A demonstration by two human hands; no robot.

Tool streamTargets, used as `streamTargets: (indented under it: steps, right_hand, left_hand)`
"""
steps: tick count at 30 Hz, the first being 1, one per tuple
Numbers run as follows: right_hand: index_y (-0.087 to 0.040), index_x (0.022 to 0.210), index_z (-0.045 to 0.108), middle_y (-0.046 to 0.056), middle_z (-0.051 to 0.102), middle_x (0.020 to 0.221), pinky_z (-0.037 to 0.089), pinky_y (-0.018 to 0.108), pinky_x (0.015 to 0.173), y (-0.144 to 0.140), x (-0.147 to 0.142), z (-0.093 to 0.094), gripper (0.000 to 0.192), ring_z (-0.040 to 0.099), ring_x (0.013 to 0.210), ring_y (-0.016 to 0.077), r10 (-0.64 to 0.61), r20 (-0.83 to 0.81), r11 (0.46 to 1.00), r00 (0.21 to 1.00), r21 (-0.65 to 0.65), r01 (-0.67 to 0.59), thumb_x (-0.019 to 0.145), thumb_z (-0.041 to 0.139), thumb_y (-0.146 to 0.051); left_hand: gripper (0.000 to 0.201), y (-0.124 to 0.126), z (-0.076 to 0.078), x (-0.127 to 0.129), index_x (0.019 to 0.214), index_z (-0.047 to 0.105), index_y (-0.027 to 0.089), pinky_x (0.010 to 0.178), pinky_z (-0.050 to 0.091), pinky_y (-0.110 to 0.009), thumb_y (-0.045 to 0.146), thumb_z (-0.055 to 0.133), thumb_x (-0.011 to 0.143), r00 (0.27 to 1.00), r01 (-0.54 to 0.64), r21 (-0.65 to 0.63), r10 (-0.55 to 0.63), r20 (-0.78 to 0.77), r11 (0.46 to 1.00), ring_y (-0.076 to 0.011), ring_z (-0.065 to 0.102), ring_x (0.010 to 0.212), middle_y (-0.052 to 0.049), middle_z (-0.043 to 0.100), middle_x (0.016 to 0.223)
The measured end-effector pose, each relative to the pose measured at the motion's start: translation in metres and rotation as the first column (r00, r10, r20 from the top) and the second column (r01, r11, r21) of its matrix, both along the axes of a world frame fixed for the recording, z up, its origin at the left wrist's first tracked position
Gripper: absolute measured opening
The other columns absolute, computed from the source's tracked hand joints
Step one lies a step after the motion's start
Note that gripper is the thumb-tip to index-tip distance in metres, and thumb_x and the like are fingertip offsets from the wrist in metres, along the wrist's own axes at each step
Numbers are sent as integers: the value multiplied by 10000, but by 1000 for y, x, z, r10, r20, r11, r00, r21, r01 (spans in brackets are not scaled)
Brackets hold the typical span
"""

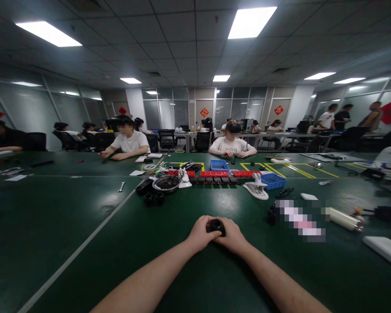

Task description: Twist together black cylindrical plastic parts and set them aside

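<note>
Both my hands close around a small black round part with a dark hole in its top, low over the green table. My left hand grips it from the left, its thumb lying across the near side. From the right, my right hand wraps the same part, fingers curled behind it. The fingers hide much of its lower body, so its exact kind does not show. Two similar black round parts stand farther off to the left, beside a round black piece with a pale rim.
Ahead lie a red and black row of sockets, blue bins and a white clip base. A wrench lies left; a pale cylinder and white box lie right. Two people sit across the table.
</note>
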State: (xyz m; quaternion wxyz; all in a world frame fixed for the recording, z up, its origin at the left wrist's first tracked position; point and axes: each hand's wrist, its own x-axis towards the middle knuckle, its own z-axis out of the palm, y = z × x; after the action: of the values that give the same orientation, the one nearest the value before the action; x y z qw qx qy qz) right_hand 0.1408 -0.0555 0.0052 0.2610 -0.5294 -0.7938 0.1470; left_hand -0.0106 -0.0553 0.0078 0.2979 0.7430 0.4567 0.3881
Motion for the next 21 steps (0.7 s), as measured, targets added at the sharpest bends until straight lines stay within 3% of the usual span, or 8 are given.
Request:
streamTargets:
  steps: [3, 5, 7, 12, 21]
  right_hand:
    - [-184, 1070, 502, 51, 570, 1013, 370, 322, 784, 4, 11, 5, 501, 507, 913, 225, 253, -232, 947, 939, -140, -290, 588, 620, -253]
    - [-164, 1030, 533, 41, 591, 971, 393, 312, 768, 6, 17, 10, 429, 529, 883, 216, 326, -350, 874, 878, -241, -421, 611, 599, -223]
    - [-154, 989, 558, 30, 606, 928, 403, 309, 756, 6, 22, 15, 369, 539, 857, 210, 335, -406, 826, 850, -307, -472, 623, 582, -202]
    - [-147, 905, 592, 13, 613, 859, 402, 303, 735, 5, 26, 19, 285, 538, 817, 204, 302, -402, 817, 864, -358, -452, 626, 578, -200]
    - [-136, 782, 547, -18, 543, 697, 358, 221, 581, 11, 23, 6, 259, 483, 667, 135, 195, -317, 902, 928, -313, -296, 567, 653, -234]
  left_hand:
    - [356, 2, 5, -7, 963, 557, 178, 681, 405, -245, 248, 648, 626, 991, 133, -38, -134, -12, 990, -169, 500, 830, -42, 531, 918]
    - [377, 2, 8, -10, 990, 551, 181, 678, 404, -244, 268, 643, 634, 983, 182, -49, -184, -25, 982, -173, 501, 844, -48, 530, 939]
    - [384, 1, 10, -11, 1001, 545, 186, 678, 404, -247, 278, 639, 640, 980, 194, -49, -196, -40, 980, -176, 499, 854, -49, 526, 955]
    - [369, -2, 11, -9, 998, 537, 202, 678, 406, -246, 279, 627, 649, 976, 208, -20, -209, -61, 978, -179, 478, 891, -38, 512, 978]
    - [382, -1, 4, -8, 952, 547, 188, 683, 395, -249, 293, 665, 604, 989, 140, -23, -140, -38, 990, -171, 494, 839, -29, 519, 918]
